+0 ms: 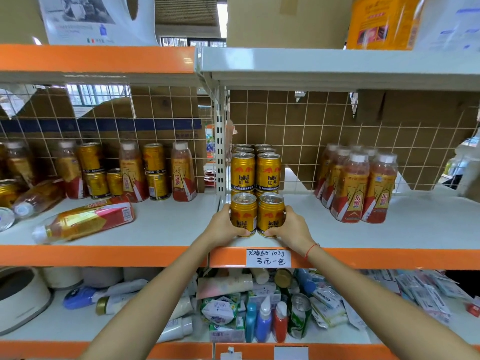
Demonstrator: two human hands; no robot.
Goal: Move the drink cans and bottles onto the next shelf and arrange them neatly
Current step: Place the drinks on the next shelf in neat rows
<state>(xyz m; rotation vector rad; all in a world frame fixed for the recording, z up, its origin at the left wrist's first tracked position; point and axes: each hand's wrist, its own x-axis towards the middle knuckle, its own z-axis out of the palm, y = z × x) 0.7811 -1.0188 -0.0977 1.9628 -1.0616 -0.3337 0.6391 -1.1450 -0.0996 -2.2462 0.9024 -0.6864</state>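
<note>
Currently my left hand point(225, 222) and right hand point(291, 224) each clasp one front can point(243, 214) on the right shelf point(415, 229); several left-shelf bottles point(83, 222) remain unmoved.

Small shop, stocked orange-edged shelves point(104, 255), handwritten price label point(268, 258)
</note>
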